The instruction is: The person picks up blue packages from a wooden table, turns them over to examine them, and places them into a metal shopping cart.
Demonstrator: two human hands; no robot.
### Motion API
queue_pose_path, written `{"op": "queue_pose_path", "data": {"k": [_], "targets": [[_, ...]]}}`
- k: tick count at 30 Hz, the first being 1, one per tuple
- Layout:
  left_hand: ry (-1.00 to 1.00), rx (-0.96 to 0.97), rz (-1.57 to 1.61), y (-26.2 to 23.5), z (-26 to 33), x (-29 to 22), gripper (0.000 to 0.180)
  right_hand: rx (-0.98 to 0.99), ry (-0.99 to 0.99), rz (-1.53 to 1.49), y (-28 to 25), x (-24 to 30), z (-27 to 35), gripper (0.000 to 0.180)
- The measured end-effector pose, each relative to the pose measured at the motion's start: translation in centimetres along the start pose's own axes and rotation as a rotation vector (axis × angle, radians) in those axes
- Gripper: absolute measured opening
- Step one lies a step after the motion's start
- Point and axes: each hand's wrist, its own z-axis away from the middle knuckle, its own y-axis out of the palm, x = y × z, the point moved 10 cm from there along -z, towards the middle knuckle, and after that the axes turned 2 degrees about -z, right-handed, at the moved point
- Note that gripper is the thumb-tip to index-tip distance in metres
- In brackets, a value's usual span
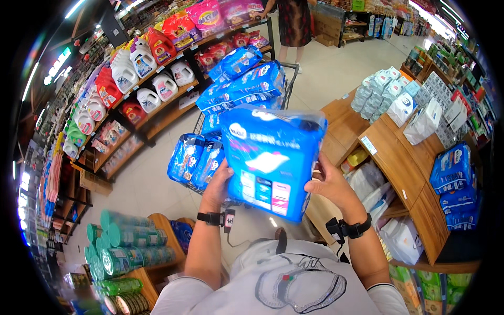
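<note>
A large blue plastic pack of pads [262, 173], printed with a white pad picture, is held up in front of my chest. My left hand [216, 188] grips its left side, thumb on the front face. On the opposite edge my right hand [335, 185] holds it, with thumb forward and the other fingers partly hidden behind it. Just beyond stands a shopping cart [289, 86] heaped with blue packs [247, 84]. More blue packs [186, 157] sit at the cart's near left end. The held pack hides part of the cart.
Detergent bottles [123, 71] and bags fill the curved shelf on the left. Green canisters [136, 236] are stacked at lower left. To the right a wooden display [404, 168] bears tissue packs [378, 94] and blue packs [454, 173]. Another person [294, 23] stands beyond the cart.
</note>
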Motion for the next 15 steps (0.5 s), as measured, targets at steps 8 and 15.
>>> {"op": "queue_pose_path", "data": {"k": [8, 15], "targets": [[0.002, -0.049, -0.253, -0.9, -0.3, -1.3, 0.055, 0.079, -0.009, 0.140, 0.0, -1.3, 0.2, 0.106], [-0.010, -0.132, -0.271, -2.2, 0.0, -0.9, 0.042, 0.080, 0.013, 0.119, 0.0, -1.8, 0.1, 0.103]]}}
